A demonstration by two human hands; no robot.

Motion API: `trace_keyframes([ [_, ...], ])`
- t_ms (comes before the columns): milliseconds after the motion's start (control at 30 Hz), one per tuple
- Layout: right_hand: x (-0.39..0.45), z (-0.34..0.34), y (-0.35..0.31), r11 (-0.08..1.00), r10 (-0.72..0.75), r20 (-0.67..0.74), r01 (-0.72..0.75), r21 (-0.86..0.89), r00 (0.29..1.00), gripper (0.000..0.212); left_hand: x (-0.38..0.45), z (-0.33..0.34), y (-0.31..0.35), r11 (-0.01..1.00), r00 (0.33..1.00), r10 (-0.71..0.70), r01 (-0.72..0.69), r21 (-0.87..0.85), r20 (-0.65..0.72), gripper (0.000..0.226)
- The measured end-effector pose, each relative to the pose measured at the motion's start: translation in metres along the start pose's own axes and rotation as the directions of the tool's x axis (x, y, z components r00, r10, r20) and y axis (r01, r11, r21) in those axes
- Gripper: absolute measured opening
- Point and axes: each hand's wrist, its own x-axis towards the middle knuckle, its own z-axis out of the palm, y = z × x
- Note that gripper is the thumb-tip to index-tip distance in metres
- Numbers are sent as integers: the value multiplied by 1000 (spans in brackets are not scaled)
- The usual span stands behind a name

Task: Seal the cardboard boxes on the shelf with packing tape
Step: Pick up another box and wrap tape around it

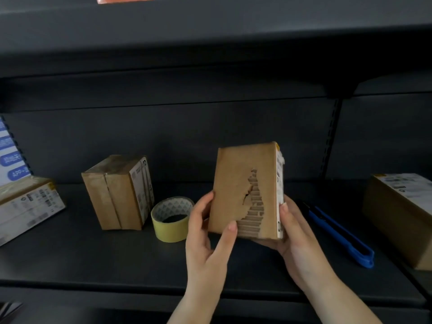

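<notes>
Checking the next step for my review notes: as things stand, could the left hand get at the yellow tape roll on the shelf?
Probably yes, once it lets go. The tape roll lies just left of the left hand with bare shelf between, but both hands now grip the torn box.

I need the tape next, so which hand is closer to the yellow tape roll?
Left. The left hand grips the torn box right beside the tape roll; the right hand holds the box's far side.
</notes>
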Motion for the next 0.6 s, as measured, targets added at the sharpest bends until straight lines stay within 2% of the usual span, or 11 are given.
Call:
trace_keyframes([
  [100, 7, -7, 9, 989, 97, -145, -112, -99, 985, 77, 3, 0, 3, 944, 999, 33, -36, 328, 14, 43],
  [200, 8, -18, 15, 975, 143, -209, -173, -136, 967, 63, 7, 5, 10, 828, 983, -65, -43, 559, 172, 48],
  [267, 4, -23, 17, 979, 103, -234, -140, -148, 967, 72, 13, 2, 18, 765, 966, -80, -98, 636, 245, 51],
  [300, 7, -21, 16, 985, 79, -297, -121, -125, 952, 75, 19, -2, 24, 745, 964, -68, -122, 656, 257, 51],
  [367, 6, -16, 10, 994, -13, -398, -30, -103, 917, 74, 38, -14, 31, 673, 974, -47, -131, 728, 220, 54],
  [400, 4, -15, 7, 990, -96, -410, 45, -132, 907, 69, 51, -21, 32, 588, 979, -70, -114, 801, 191, 58],
  [467, -2, -11, 0, 957, -250, -395, 165, -238, 884, 44, 79, -32, 26, 296, 964, -230, -58, 954, 130, 71],
  [533, -4, -11, 0, 924, -342, -381, 234, -302, 859, 32, 101, -37, 14, 47, 900, -434, -25, 999, 43, 85],
  [600, -3, -12, 1, 913, -378, -379, 273, -303, 844, 30, 115, -40, -3, -75, 806, -590, -1, 997, -43, 94],
])
